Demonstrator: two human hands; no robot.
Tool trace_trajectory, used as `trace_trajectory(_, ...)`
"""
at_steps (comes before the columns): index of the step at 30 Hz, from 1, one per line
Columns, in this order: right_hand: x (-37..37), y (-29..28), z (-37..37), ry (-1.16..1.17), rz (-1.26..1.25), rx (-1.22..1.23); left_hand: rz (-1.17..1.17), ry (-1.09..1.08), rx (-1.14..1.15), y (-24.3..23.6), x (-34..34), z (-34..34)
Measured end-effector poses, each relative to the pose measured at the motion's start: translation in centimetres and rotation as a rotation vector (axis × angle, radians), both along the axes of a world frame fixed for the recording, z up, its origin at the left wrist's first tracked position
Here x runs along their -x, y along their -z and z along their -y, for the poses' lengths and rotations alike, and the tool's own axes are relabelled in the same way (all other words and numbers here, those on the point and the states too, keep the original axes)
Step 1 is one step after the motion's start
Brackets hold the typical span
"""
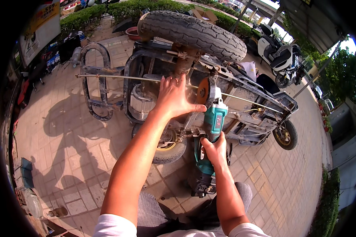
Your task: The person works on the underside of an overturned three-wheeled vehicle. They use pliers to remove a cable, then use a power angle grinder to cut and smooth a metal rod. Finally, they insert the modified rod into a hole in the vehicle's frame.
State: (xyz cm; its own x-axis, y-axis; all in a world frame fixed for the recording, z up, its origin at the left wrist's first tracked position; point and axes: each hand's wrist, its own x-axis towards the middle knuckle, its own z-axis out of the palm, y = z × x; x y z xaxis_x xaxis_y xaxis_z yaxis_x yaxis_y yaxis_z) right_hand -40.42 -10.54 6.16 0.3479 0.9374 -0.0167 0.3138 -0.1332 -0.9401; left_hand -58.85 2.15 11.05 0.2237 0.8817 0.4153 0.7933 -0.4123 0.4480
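A vehicle with a dirty metal frame point(241, 83) lies tipped on its side, its big tyre point(194, 33) uppermost. My right hand point(214, 148) is wrapped round the body of a teal cordless angle grinder point(217, 118), battery end toward me. The grinder's reddish-brown disc point(203, 91) is beside a long thin metal rod point(118, 77) that runs across the frame. Over the rod and the rusty axle tube point(182, 65), my left hand point(173, 94) has its fingers spread, the thumb pointing at the grinder's head. Whether the disc or my left fingers touch the rod, I cannot tell.
A curved tubular bumper point(95, 81) sticks out at the left. Lower wheels, a rear one point(172, 152) and a gold-rimmed one point(285, 135), rest near the paving. White scooters point(279, 55) are parked at the far right. A red basin point(133, 33) sits behind.
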Motion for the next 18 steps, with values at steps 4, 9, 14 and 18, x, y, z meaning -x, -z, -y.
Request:
trace_trajectory(4,0.07,-0.02,-0.03,0.003,0.006,-0.007,-0.001,0.0,0.005,-0.03,-0.04,-0.02)
trace_trajectory(9,0.26,-0.44,0.11,0.001,0.01,0.023,-0.002,-0.012,-0.019,0.26,0.05,-0.03)
trace_trajectory(14,0.34,-0.53,0.16,0.007,0.0,0.02,0.013,-0.002,-0.028,0.25,0.07,-0.02)
trace_trajectory(18,-0.02,-0.01,-0.04,0.0,0.017,0.014,0.007,0.009,-0.022,0.12,0.09,-0.01)
